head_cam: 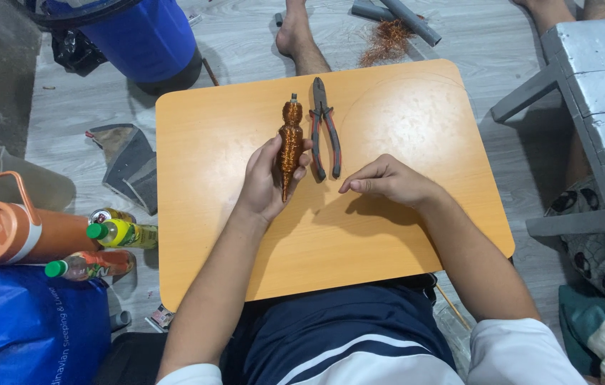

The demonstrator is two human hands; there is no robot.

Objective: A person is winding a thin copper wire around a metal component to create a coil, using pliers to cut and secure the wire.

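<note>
My left hand (265,182) grips a long spindle wound with copper wire (290,142), holding it upright along the orange table top (402,114). Pliers with red and black handles (324,128) lie on the table just to the right of the spindle, untouched. My right hand (386,182) rests on the table to the right of the pliers, fingers curled loosely and pointing left, nothing in it.
A blue barrel (147,36) stands at the back left. A tangle of copper wire (388,39) and grey pipes (406,18) lie on the floor beyond the table. Bottles (114,234), an orange jug (3,232) and a blue bag (24,328) sit left; a grey bench (602,100) right.
</note>
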